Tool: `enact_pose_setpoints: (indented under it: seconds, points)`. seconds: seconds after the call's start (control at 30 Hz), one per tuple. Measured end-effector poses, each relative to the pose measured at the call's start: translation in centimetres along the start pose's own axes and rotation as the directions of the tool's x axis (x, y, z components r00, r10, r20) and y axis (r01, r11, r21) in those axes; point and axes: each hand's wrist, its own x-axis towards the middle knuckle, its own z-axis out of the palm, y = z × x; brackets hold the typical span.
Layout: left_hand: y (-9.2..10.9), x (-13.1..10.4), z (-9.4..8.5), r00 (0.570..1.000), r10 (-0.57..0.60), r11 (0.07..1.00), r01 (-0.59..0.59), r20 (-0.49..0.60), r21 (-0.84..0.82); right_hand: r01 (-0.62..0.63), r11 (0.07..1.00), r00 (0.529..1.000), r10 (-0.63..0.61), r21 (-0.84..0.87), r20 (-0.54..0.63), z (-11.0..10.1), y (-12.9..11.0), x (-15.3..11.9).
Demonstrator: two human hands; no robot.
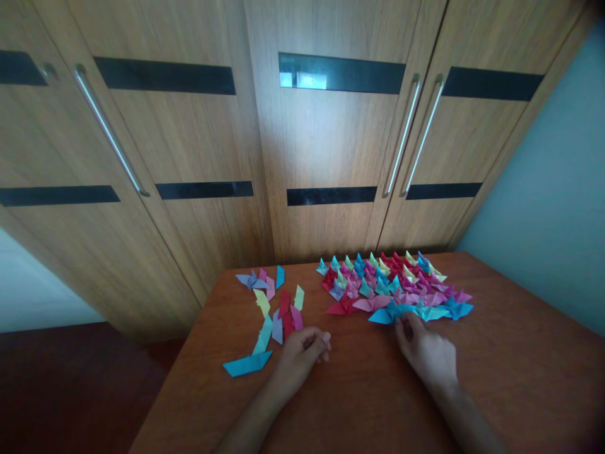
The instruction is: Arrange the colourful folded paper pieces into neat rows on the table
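Observation:
My right hand has its thumb and fingers pinched at the near edge of a blue paper crane, in the front row of folded cranes. The fingers partly cover this crane. Light blue and blue cranes sit just to its right, and a red paper crane is behind it to the left. My left hand hovers over the table to the left, its fingers curled in and nothing visible in them. Just beyond it lie flat-folded paper pieces, among them a magenta piece and a red piece.
Several rows of colourful cranes stand at the table's back right. More flat pieces, including a blue one, and a purple crane lie on the left. Behind the brown table are wooden cabinet doors; a pale wall rises right.

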Motion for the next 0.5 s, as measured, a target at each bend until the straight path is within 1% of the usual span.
enact_pose_setpoints:
  seconds: [0.2,0.33,0.5]
  points:
    - [-0.5,0.1,0.0,1.0,-0.007,1.0,0.007,0.024,-0.002,-0.016,0.999,0.999,0.018,-0.044,0.042,-0.2,-0.4,0.0]
    - [-0.7,0.2,0.0,1.0,-0.009,1.0,0.009,0.028,0.006,-0.048,0.994,0.994,0.057,-0.094,0.094,-0.5,-0.8,0.1]
    - [-0.7,0.1,0.1,1.0,-0.006,1.0,0.006,0.028,0.011,-0.083,0.99,0.985,0.099,-0.111,0.144,-0.8,-1.2,0.3]
